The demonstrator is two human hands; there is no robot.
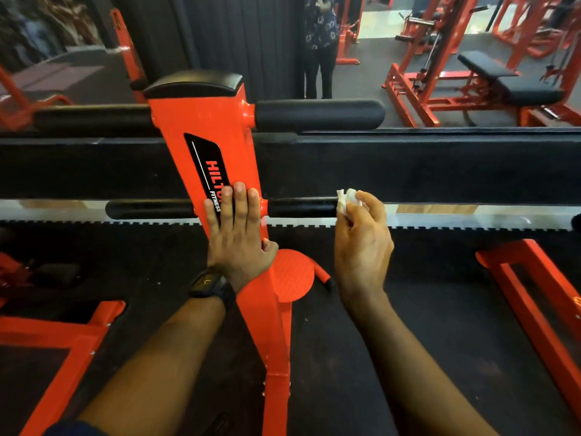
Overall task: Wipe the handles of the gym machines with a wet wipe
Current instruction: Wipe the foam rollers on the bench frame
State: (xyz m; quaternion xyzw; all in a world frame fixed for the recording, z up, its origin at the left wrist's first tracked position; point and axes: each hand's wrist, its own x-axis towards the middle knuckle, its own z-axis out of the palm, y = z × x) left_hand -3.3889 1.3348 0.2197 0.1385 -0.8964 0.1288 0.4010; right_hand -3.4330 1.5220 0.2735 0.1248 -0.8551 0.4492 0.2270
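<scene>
The short black padded handle (301,208) juts sideways from the machine's orange steel upright (213,121), its long axis running left to right. At its free end sits the crumpled white wet wipe (345,199), pinched in the curled fingertips of the right hand (361,247), the nearer one. The left hand (237,234) lies flat on the upright, fingers straight. The stroke probably runs leftward along the bar.

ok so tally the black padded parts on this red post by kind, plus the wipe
thick rollers: 2
thin handles: 2
top pad: 1
wet wipe, pinched in the right hand: 1
total: 6
</scene>
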